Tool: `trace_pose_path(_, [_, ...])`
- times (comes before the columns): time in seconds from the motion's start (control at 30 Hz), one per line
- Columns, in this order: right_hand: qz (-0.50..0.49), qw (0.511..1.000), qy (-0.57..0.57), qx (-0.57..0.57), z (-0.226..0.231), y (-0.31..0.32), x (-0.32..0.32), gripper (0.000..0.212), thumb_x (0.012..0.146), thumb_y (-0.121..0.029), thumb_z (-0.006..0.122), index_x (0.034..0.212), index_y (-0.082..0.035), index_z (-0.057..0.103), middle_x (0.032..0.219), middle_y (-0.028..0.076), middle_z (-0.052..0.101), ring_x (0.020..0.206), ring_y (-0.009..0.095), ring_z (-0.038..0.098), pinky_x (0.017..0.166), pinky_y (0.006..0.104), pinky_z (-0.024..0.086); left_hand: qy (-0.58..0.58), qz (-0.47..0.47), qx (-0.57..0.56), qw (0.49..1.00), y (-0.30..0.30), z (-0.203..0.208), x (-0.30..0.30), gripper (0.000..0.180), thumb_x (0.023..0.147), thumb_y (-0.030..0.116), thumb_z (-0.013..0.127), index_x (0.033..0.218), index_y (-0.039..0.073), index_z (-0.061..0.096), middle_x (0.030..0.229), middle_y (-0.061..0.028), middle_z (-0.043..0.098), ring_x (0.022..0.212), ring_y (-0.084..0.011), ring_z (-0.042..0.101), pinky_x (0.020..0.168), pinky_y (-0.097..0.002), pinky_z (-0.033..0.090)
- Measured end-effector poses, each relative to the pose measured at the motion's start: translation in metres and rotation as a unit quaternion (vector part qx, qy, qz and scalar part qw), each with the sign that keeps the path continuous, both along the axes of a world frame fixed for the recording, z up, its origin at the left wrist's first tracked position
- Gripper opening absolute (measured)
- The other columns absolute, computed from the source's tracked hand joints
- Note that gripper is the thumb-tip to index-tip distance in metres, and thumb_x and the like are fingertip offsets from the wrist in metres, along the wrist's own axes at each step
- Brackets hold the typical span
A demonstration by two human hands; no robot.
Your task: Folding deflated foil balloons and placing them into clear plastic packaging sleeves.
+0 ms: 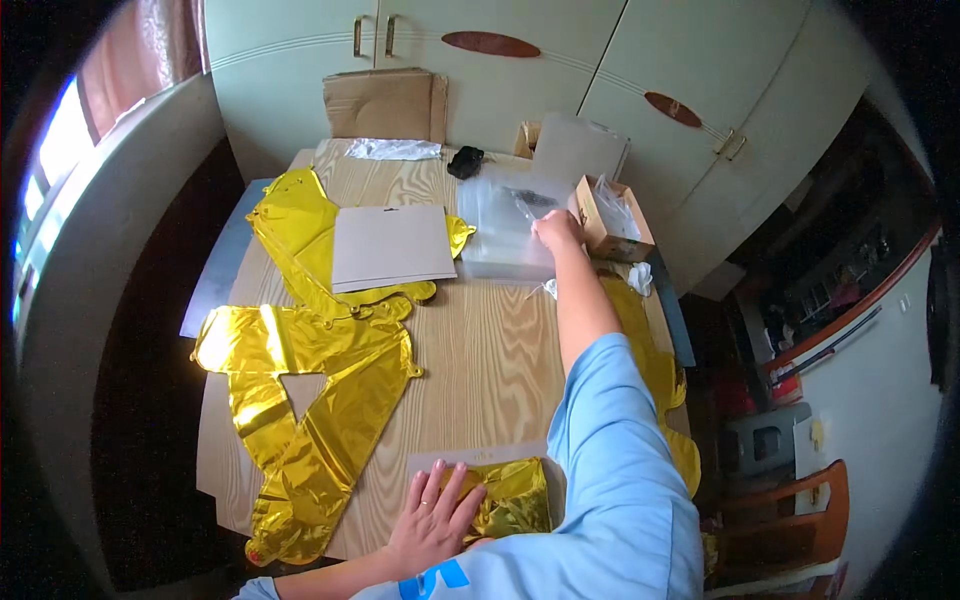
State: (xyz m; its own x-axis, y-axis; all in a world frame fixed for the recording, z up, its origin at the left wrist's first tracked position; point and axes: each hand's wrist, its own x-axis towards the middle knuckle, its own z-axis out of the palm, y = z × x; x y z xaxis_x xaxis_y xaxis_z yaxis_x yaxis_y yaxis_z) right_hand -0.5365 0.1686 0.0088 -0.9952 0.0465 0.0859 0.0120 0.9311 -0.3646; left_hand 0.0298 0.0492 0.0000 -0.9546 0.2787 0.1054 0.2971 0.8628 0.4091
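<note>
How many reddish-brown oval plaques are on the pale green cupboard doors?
2. One plaque is at the picture's top centre on the cupboard doors; the second plaque is lower, farther right. Others may be hidden behind the pale wood-grain table.

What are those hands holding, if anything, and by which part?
The left hand rests on the folded gold foil at its left edge, no grip visible. The right hand is at the clear plastic sleeves; whether it pinches one, and where, cannot be told.

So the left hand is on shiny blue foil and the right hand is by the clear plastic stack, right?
Not quite: the foil under the left hand is gold, not blue, as the head view shows. The right hand is by the clear plastic stack.
</note>
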Motion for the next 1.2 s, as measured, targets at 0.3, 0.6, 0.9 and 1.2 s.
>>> trace_pose_path(0.3, [0.229, 0.936, 0.2, -0.175, 0.116, -0.007, 0.105, 0.024, 0.083, -0.028, 0.069, 0.082, -0.003, 0.073, 0.098, 0.02, 0.072, 0.085, 0.036, 0.069, 0.075, 0.0441, 0.054, -0.01, 0.033, 0.129, 0.991, -0.006, 0.017, 0.008, 0.073, 0.092, 0.059, 0.056, 0.142, 0.006, 0.051, 0.156, -0.0282, 0.032, 0.147, -0.0511, 0.02, 0.119, -0.0632, 0.013])
trace_pose_path(0.6, [0.428, 0.864, 0.152, -0.216, 0.108, 0.003, 0.344, 0.015, 0.083, -0.015, 0.072, 0.078, -0.003, 0.064, 0.084, 0.014, 0.062, 0.073, 0.034, 0.064, 0.067, 0.042, 0.052, 0.334, 0.137, 0.035, 0.932, -0.025, 0.12, -0.041, 0.073, 0.069, 0.023, 0.084, 0.135, 0.012, 0.055, 0.136, -0.0167, 0.053, 0.127, -0.038, 0.047, 0.107, -0.0501, 0.038])
trace_pose_path(0.9, [0.358, 0.894, 0.088, -0.254, 0.089, 0.051, 0.462, 0.015, 0.09, -0.012, 0.067, 0.083, 0.001, 0.064, 0.086, 0.015, 0.065, 0.077, 0.035, 0.065, 0.072, 0.0409, 0.053, 0.288, 0.113, -0.066, 0.949, -0.066, 0.041, -0.077, 0.032, 0.085, 0.01, 0.061, 0.118, 0.01, 0.063, 0.098, -0.0088, 0.063, 0.086, -0.0282, 0.064, 0.07, -0.0414, 0.05])
trace_pose_path(1.2, [0.383, 0.918, 0.1, -0.035, 0.002, 0.078, 0.478, 0.044, 0.094, -0.027, 0.063, 0.13, -0.003, 0.062, 0.143, 0.018, 0.056, 0.137, 0.037, 0.046, 0.117, 0.0511, 0.03, 0.34, 0.097, -0.087, 0.931, -0.077, 0.045, -0.078, 0.019, 0.083, 0.014, 0.065, 0.102, 0.012, 0.067, 0.086, -0.0069, 0.062, 0.081, -0.0271, 0.065, 0.071, -0.0415, 0.052])
